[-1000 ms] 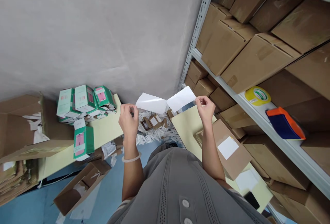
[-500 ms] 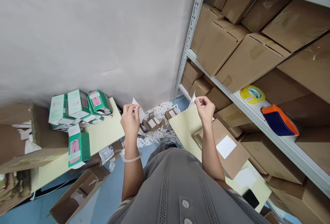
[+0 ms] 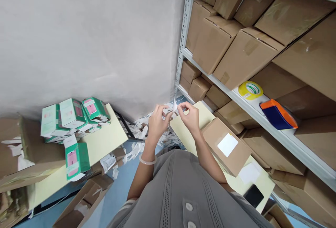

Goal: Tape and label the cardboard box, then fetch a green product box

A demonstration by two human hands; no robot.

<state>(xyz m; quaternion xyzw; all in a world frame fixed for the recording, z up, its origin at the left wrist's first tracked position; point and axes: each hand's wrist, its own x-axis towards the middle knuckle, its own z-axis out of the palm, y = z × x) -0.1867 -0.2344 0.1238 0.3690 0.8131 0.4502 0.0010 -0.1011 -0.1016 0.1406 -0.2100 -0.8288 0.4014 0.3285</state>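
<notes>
the right hand (image 3: 190,118) pinches white paper (image 3: 175,105), partly hidden; the left hand (image 3: 156,122) has fingers slightly apart, i can't tell holding what, if anything.

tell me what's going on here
A person holds a white slip in the fingertips of the right hand. The left hand is close beside it; whether it grips the slip too is unclear. A cardboard box with a white label sits on the right-hand table.

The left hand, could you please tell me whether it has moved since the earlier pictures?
Yes: the left hand has moved rightward in view, closer to the shelf's upright post.
</notes>
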